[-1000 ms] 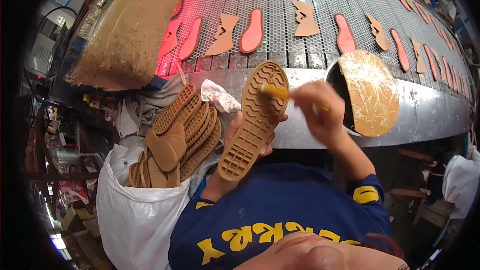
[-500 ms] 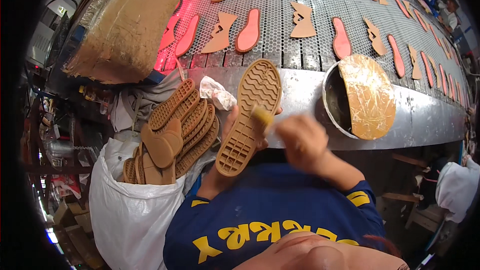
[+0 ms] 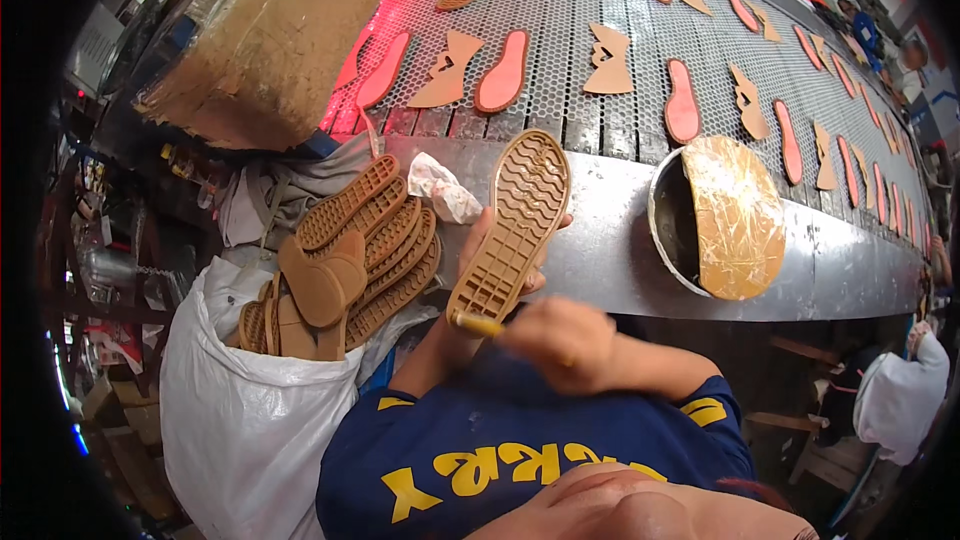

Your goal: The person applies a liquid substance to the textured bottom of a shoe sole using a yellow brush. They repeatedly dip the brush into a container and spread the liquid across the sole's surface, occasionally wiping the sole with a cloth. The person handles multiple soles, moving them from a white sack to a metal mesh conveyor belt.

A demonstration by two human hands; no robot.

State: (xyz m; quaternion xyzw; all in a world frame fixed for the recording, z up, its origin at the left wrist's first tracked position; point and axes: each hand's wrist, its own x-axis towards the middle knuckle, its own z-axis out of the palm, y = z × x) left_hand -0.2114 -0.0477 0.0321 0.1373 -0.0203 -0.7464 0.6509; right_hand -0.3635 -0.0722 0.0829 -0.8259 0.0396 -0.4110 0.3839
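My left hand (image 3: 478, 240) is closed round a tan rubber shoe sole (image 3: 530, 185). The sole stands tilted, its wavy and gridded tread facing up toward me. In my right hand (image 3: 565, 345), closed and slightly blurred, is a small yellow brush (image 3: 480, 324). Its tip lies at the heel end of the sole, at the lower left; whether it touches is hard to tell. A crumpled white cloth (image 3: 443, 190) rests on the metal ledge just beyond my left hand. At my left, several more tan soles (image 3: 385, 230) are stacked above a white sack (image 3: 275, 415).
A round pot (image 3: 660, 225) half covered by a taped brown lid (image 3: 740, 218) stands on the metal ledge (image 3: 605, 200). Beyond it, a mesh conveyor (image 3: 550, 70) carries pink-faced soles (image 3: 503, 72) and cut tan pieces (image 3: 608, 60). Large cardboard (image 3: 270, 50) covers the far left.
My right hand has moved down and left, taking the brush from the sole's middle to its heel end. The sole has shifted slightly right. Pieces on the conveyor appear lower in view.
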